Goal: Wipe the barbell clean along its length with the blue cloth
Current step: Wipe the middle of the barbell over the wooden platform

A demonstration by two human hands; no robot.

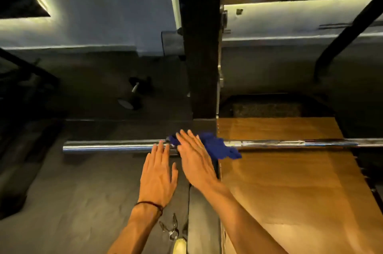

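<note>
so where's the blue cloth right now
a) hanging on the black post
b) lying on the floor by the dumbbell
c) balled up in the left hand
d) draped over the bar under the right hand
d: the cloth lies over the bar with the right hand flat on it; the left hand is open beside it.

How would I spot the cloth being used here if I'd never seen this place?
Find the long shiny barbell running across the floor in front of the dark upright post. The blue cloth is draped over it where the dark mat meets the wooden platform, beside the right hand. It is the only bright blue thing there.
</note>
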